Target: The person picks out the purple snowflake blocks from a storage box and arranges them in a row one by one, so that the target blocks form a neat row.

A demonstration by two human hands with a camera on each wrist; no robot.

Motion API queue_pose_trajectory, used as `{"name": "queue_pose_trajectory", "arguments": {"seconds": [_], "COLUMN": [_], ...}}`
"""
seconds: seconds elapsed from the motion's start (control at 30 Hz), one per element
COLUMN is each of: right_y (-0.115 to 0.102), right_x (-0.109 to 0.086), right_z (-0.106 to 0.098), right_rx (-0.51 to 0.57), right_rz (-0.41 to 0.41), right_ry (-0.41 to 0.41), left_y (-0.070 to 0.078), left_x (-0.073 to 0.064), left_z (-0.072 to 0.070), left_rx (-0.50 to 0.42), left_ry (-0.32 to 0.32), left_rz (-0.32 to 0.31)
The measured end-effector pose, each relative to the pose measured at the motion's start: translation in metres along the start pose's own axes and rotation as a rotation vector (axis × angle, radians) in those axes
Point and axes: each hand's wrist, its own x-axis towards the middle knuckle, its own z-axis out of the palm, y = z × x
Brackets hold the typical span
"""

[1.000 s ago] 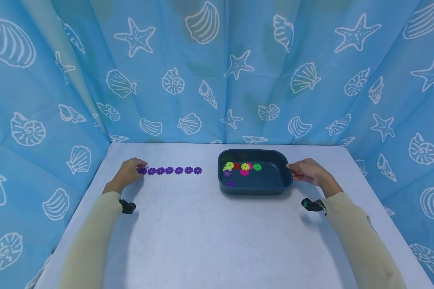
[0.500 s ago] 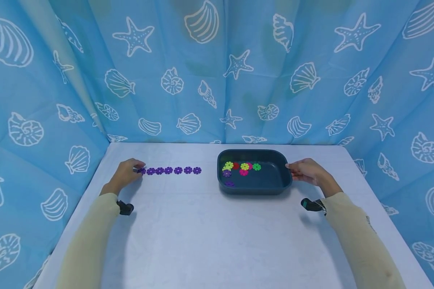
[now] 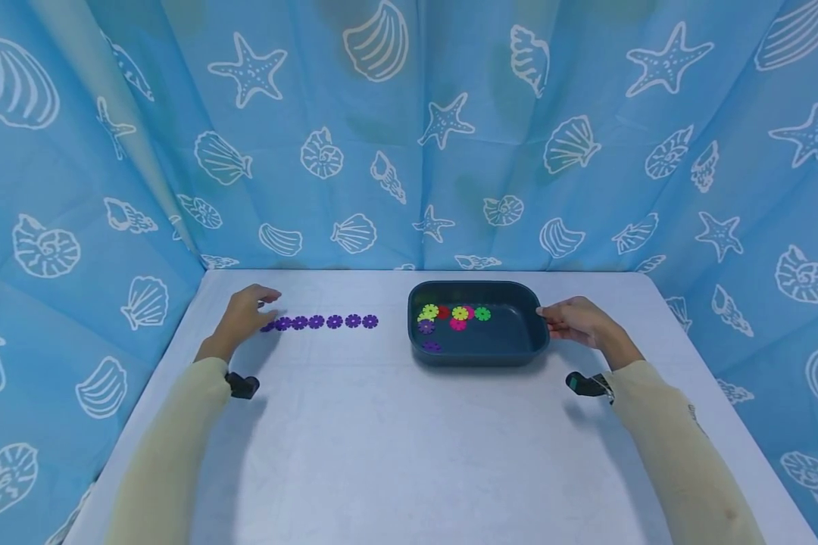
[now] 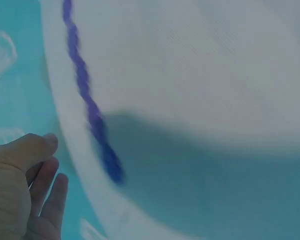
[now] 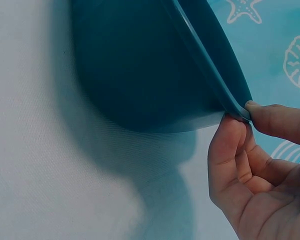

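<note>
A row of several purple flower-shaped discs (image 3: 335, 322) lies on the table's left half, set end to end; the left wrist view shows it as a blurred purple strip (image 4: 83, 82). Above its left end is my left hand (image 3: 244, 314), thumb and fingers parted and nothing between them. A dark blue plastic tub (image 3: 511, 334) stands right of the row. My right hand (image 3: 579, 319) pinches its right rim between thumb and fingers, plain in the right wrist view. Inside the tub are loose discs: yellow (image 3: 460, 312), green (image 3: 482, 313), pink (image 3: 457, 325), red and purple (image 3: 426, 327).
A white cloth (image 3: 409, 439) covers the table. Blue curtains (image 3: 395, 106) printed with shells and starfish enclose the back and both sides. Black wrist cameras (image 3: 243, 386) sit at both sleeve cuffs.
My left hand has lifted from the left end of the purple row, and its thumb and fingers have spread apart. The right hand keeps its pinch on the tub's rim.
</note>
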Motion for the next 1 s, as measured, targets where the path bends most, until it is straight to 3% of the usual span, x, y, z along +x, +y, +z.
{"name": "queue_pose_trajectory", "arguments": {"seconds": [0.13,0.23,0.5,0.63,0.7,0.77,0.87,1.0], "right_y": [0.001,0.002,0.003,0.004,0.004,0.004,0.004,0.003], "right_x": [0.001,0.003,0.004,0.005,0.004,0.003,0.002,0.001], "right_z": [-0.002,-0.003,-0.003,-0.004,-0.004,-0.003,-0.003,-0.003], "right_rx": [0.007,0.012,-0.006,0.007,0.009,0.01,0.01,0.005], "right_rz": [0.015,0.023,0.017,0.014,0.014,0.013,0.014,0.015], "right_ry": [0.014,0.022,0.029,0.024,0.023,0.021,0.022,0.02], "left_y": [0.04,0.076,0.167,0.199,0.212,0.221,0.232,0.241], "left_x": [0.013,0.022,0.03,0.033,0.033,0.034,0.032,0.026], "left_z": [0.015,0.032,0.08,0.097,0.105,0.112,0.12,0.129], "left_rx": [-0.009,-0.035,-0.108,-0.057,-0.009,0.064,0.19,0.384], "left_ry": [0.026,0.01,-0.109,-0.202,-0.279,-0.359,-0.472,-0.545], "left_rz": [0.122,0.231,0.459,0.606,0.654,0.685,0.677,0.628]}}
